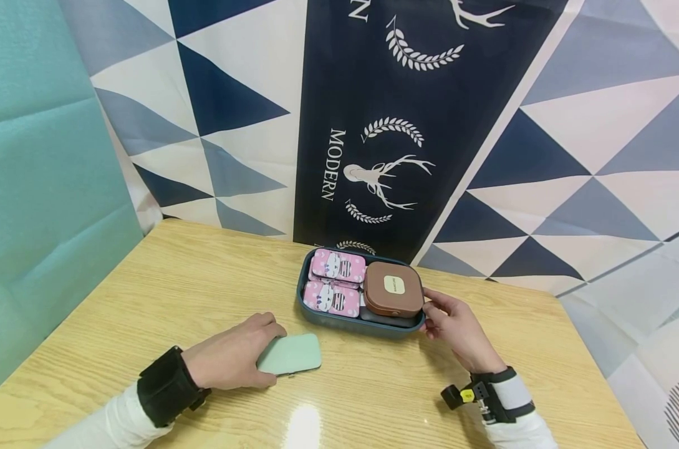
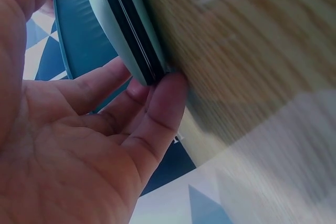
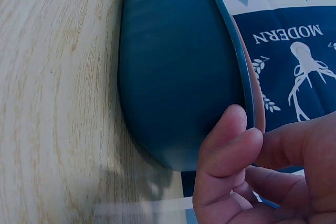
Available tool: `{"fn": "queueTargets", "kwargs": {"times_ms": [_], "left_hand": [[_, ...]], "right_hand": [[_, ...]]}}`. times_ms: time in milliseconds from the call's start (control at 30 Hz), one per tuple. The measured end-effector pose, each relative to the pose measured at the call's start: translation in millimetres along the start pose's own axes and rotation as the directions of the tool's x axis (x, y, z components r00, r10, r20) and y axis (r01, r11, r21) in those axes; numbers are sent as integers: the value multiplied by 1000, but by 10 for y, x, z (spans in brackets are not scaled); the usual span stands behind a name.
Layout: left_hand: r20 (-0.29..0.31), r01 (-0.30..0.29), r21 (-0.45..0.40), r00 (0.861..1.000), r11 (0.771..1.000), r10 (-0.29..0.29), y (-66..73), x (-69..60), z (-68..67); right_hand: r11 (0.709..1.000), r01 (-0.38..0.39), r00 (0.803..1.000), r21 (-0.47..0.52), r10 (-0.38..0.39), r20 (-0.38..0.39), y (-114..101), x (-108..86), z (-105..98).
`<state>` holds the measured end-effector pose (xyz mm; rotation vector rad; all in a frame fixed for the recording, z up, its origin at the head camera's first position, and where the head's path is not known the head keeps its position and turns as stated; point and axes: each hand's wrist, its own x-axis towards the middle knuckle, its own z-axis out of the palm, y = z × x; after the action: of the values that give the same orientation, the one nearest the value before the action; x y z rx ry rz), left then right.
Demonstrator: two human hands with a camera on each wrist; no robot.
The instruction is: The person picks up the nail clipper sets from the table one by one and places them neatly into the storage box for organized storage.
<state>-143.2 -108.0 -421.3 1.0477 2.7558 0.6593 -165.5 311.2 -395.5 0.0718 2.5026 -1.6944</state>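
My left hand (image 1: 235,354) holds a flat mint green case (image 1: 290,355) on the table, thumb at its near side and fingers at its far side. In the left wrist view, the case's dark seam (image 2: 131,24) shows between two pale green shells. At the right end of a dark teal bin (image 1: 347,322), my right hand (image 1: 457,327) pinches the rim, as the right wrist view of the bin wall (image 3: 178,66) also shows. Inside the bin sit pink cartoon-print tins (image 1: 332,298), some stacked, at the left. A brown case (image 1: 381,287) with a cream label lies at the right, above a dark item.
The bin stands on a light wood table (image 1: 204,268) close to the patterned backdrop (image 1: 249,156) at the far edge. A turquoise cloth (image 1: 47,187) hangs on the left. Each wrist wears a black strap (image 1: 168,386).
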Motion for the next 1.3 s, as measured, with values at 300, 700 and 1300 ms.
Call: {"fn": "queueTargets", "kwargs": {"times_ms": [300, 700, 1300], "left_hand": [[-6, -10, 5, 1000, 1000, 10, -13, -6, 4], [-12, -11, -10, 1000, 1000, 11, -5, -2, -16], [-24, -29, -12, 999, 1000, 29, -14, 5, -31]], "right_hand": [[1000, -1, 1000, 2, 1, 0, -3, -1, 1], [1000, 2, 1000, 8, -2, 3, 8, -4, -2], [1000, 6, 1000, 9, -6, 3, 2, -2, -5]]}}
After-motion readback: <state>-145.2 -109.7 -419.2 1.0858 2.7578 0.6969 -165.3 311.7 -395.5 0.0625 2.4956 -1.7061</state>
